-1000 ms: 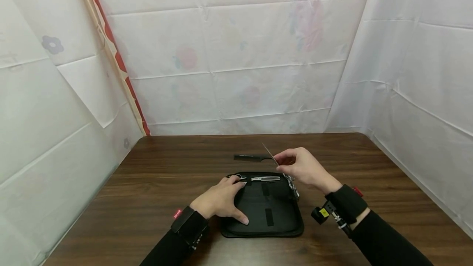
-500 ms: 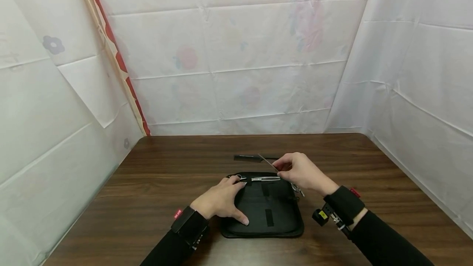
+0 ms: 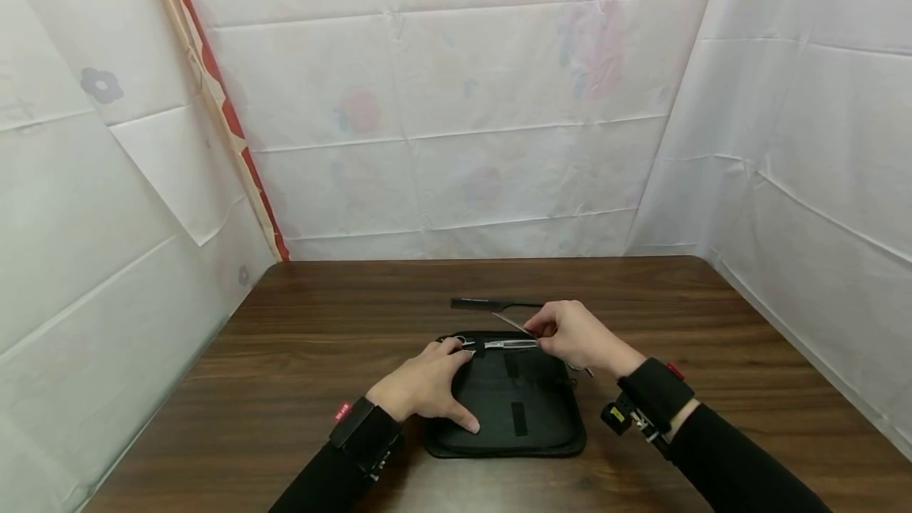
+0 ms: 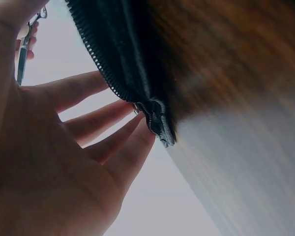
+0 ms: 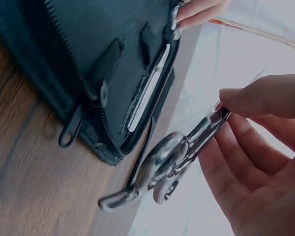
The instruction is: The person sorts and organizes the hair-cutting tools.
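Note:
Near the back right corner of an open black zip case [image 3: 499, 450], my right hand [image 3: 580, 336] pinches a pair of silver scissors [image 5: 201, 132] between thumb and fingers. Its blades [image 3: 509, 323] point left and up, and its finger rings hang toward the case's right side. My left hand [image 3: 422, 386] rests on the case's left edge, thumb spread across the black interior. In the left wrist view its fairly straight fingers [image 4: 91, 120] touch the zipped rim. A second pair of scissors [image 3: 507, 344] lies along the case's back edge under a strap, its handles partly behind my left fingertips.
A black comb [image 3: 476, 304] with a thin tail lies on the brown wooden table [image 3: 321, 323] just behind the case. The right wrist view shows a zip pull [image 5: 71, 130] at the case's corner. White patterned sheets [image 3: 456, 101] hang around the table.
My right hand has come down and slightly toward me with the scissors, whose blades now tilt lower toward the left. My left hand and the case have stayed in place.

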`<state>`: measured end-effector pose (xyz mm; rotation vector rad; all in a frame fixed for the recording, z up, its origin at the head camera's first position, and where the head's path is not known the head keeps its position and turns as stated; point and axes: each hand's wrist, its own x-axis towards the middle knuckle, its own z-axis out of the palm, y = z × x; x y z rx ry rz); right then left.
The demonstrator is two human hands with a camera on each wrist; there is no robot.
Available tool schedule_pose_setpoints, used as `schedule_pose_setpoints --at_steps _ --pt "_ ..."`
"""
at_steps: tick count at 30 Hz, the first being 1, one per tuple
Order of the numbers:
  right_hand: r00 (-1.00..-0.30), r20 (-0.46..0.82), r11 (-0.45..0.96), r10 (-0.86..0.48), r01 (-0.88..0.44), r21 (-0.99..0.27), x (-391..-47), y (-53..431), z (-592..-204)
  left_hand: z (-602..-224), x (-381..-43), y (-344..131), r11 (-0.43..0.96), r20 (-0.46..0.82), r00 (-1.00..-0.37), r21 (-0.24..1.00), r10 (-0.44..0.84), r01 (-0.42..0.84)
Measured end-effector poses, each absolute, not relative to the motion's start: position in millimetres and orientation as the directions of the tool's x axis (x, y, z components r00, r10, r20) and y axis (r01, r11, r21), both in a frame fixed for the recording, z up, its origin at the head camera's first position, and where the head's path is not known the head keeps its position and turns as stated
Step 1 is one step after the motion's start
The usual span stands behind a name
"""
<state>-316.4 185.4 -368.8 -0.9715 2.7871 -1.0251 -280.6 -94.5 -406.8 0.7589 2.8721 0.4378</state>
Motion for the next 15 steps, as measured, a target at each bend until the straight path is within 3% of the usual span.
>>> schedule_pose_setpoints --at_steps 15 --pt "-0.77 0.179 0.642 -0.613 -0.617 -0.455 -317.3 183.6 -378.4 -406.1 -281.9 -95.9 0.821 -0.082 -0.858 0.347 0.508 0.453"
